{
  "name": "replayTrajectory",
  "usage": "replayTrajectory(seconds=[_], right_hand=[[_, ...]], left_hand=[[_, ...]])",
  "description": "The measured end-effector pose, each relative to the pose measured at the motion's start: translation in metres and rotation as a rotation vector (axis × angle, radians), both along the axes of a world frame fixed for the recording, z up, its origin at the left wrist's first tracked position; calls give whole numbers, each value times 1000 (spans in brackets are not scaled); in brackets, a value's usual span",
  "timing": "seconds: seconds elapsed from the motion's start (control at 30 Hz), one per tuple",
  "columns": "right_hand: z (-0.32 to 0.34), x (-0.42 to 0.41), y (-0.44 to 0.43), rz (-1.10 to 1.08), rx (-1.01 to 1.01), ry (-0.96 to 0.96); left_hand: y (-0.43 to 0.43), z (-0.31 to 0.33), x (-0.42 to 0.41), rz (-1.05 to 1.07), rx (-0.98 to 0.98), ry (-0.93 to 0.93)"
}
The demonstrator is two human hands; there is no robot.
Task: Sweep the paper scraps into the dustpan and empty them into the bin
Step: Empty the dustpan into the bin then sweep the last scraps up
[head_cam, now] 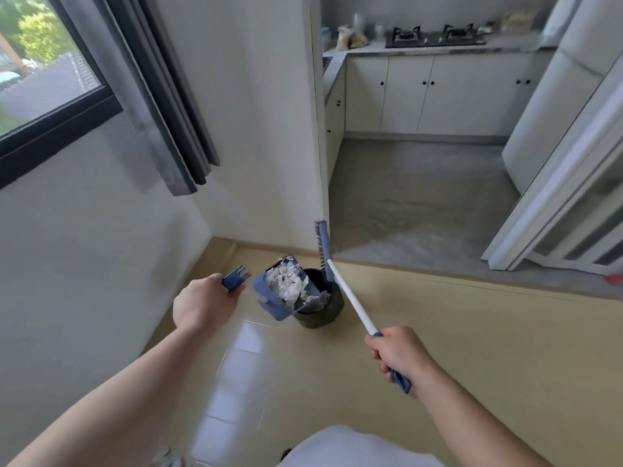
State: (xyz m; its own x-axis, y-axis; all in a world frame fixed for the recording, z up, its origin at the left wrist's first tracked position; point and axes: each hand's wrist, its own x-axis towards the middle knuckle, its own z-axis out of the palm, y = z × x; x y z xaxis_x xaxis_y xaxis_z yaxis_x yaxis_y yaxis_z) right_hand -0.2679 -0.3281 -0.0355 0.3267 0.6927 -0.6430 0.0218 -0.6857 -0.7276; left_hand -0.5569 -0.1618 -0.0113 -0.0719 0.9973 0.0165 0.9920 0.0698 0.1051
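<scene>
My left hand (202, 303) grips the blue top end of the dustpan handle (236, 279). The blue dustpan (269, 293) hangs tilted over the dark round bin (320, 313), its mouth toward the bin. White crumpled paper scraps (288, 281) lie piled in the pan, and some spill over the bin's rim. My right hand (397, 355) holds the broom by its blue grip, with the white pole (350, 301) slanting up and left. The blue broom head (323, 242) stands behind the bin, its lower part dipping inside the rim.
The bin stands on the beige floor near a white wall corner (317, 197). A window (40, 72) with a grey curtain (151, 96) is at the left. Beyond a threshold lies a grey-floored kitchen with cabinets (421, 96), a stove and a fridge (556, 112); a sliding door frame (556, 183) is at the right.
</scene>
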Motion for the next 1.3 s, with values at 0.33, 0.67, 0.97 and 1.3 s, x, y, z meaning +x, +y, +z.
replayTrajectory(seconds=[0.33, 0.67, 0.97, 1.3], right_hand=[[-8, -27, 18, -104, -48, 19], [-10, -28, 25, -124, -50, 20], [-13, -16, 18, -102, -57, 32], [-13, -10, 9, -73, -62, 22]], left_hand=[[44, -22, 7, -320, 7, 153], [51, -28, 18, -510, 29, 335], [50, -33, 18, -559, 24, 404], [43, -35, 14, -561, 33, 447]])
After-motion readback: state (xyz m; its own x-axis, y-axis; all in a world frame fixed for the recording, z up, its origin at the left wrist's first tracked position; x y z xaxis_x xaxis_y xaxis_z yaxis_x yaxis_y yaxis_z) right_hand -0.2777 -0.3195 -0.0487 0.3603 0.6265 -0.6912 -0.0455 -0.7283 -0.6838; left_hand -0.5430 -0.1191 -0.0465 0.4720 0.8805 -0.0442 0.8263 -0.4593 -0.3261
